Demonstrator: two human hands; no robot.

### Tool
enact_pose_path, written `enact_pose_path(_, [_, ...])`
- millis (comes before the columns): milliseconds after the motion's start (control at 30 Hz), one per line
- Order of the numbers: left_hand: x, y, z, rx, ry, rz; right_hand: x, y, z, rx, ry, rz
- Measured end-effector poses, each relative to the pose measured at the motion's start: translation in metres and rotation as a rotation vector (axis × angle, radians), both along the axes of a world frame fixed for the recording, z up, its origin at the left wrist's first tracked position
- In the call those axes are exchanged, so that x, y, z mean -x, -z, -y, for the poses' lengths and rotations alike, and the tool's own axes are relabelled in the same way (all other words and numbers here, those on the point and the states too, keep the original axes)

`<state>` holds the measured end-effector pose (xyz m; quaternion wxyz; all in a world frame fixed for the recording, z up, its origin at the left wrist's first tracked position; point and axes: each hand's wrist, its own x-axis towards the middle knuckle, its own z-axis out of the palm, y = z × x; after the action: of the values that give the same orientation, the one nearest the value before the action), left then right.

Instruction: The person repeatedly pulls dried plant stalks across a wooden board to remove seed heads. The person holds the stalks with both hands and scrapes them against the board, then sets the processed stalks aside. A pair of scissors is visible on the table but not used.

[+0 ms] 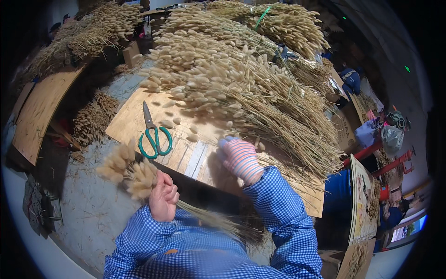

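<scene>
My left hand (164, 197) is bare and closed around the stems of a small bunch of dried bunny-tail grass (141, 178), its fluffy heads pointing left and its stems trailing right across my lap. My right hand (239, 157), in a striped glove, reaches over the wooden board at the near edge of a large heap of dried bunny-tail grass (216, 76). Its fingertips are blurred, and whether they hold a stem is unclear. Scissors with green handles (155, 139) lie on the board left of my right hand, near several loose grass heads (177, 121).
The plywood work board (129, 115) lies before me. Another wooden table (45, 108) stands at left, with more grass (95, 117) piled on the floor. A blue barrel (338, 195) and red pipes (362, 153) are at right. Another person (350, 80) is farther back.
</scene>
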<state>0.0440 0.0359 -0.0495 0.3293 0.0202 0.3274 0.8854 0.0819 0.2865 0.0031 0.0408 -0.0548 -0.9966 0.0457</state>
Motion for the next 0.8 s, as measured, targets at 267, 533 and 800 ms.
enact_pose_path(267, [0.006,0.007,-0.001,0.04,0.032,0.007,-0.038,0.034,-0.03,-0.123,0.333,0.041])
enact_pose_path(533, [0.003,0.006,-0.006,0.027,0.028,-0.018,-0.055,-0.002,-0.064,0.635,0.342,-0.462])
enact_pose_path(800, [0.003,0.007,-0.009,0.014,0.058,-0.002,-0.058,0.011,-0.021,0.706,0.116,-0.346])
